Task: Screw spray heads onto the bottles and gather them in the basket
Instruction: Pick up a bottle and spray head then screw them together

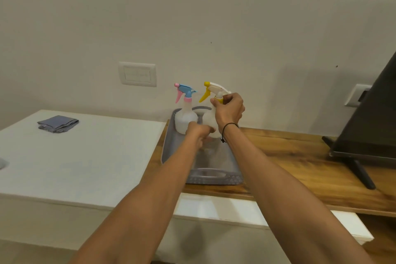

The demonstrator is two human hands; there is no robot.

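My right grip (228, 109) pinches collar of yellow spray head (211, 90), fingers curled round neck of bottle (209, 123). My left grip (198, 134) below it, curled round that bottle's body, steadying. Bottle stands upright in far end of grey basket (214, 176), which sits on wooden bench (289, 156). Just left of my grips, second bottle (186, 120) with blue-and-pink spray head (185, 92) upright in same basket. Folded grey cloth (57, 123) well to left on white surface (75, 156). Dark screen (368, 122) far right.

Right hand (228, 110) raised, fingers curled; left hand (198, 134) apparently gripping.
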